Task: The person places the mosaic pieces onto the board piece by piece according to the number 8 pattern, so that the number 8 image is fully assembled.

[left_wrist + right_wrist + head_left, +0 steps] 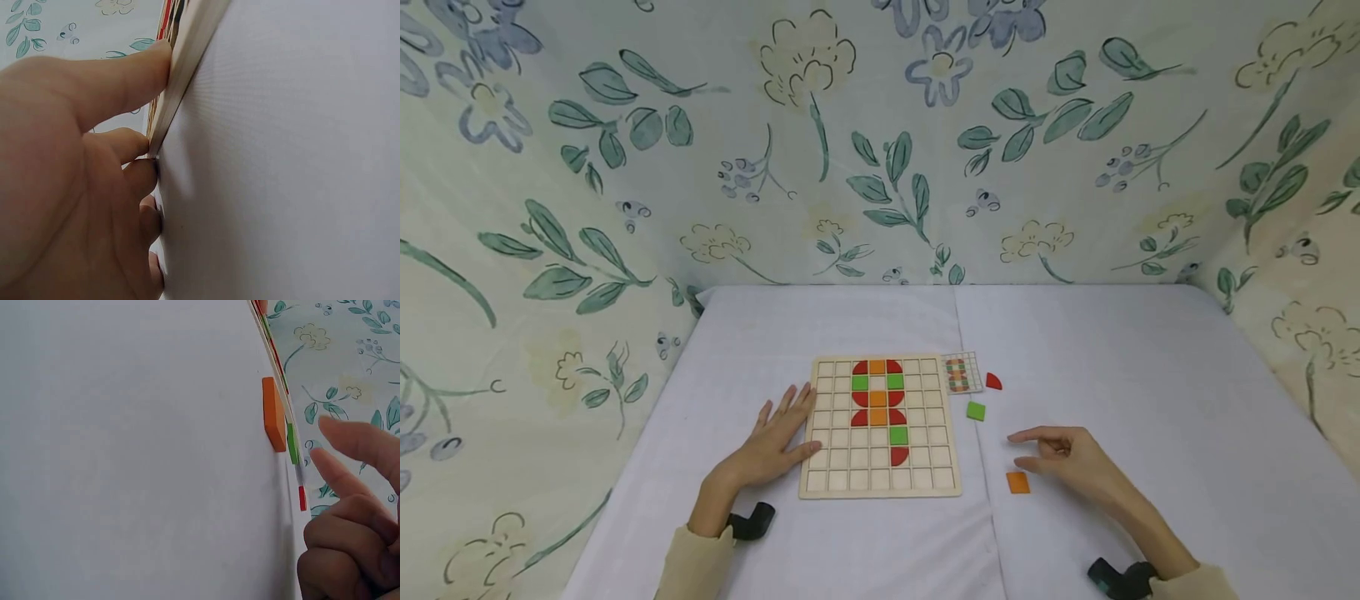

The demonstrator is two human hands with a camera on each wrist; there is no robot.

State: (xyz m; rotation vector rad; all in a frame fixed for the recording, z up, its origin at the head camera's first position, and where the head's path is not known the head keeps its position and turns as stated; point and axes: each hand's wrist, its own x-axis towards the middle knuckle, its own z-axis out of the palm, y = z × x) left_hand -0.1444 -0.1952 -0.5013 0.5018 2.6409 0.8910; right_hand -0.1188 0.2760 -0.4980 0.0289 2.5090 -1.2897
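A wooden grid board (880,495) lies on the table, with red quarter-circles, green squares and orange squares set in its middle columns. My left hand (778,442) rests at the board's left edge, fingers spread; in the left wrist view its thumb (134,78) touches the side of the board. To the right of the board, my right hand (1071,467) is held over the table with thumb and index finger apart, nothing between them, the other fingers curled in. Just below those fingertips lies a loose orange square (1018,482). Farther back are a green square (976,411) and a red quarter-circle (994,381).
A small pattern card (962,372) with a printed grid lies against the board's upper right edge. White cloth (1075,350) covers the table, with a crease running front to back right of the board. Floral fabric (880,167) hangs behind and at both sides.
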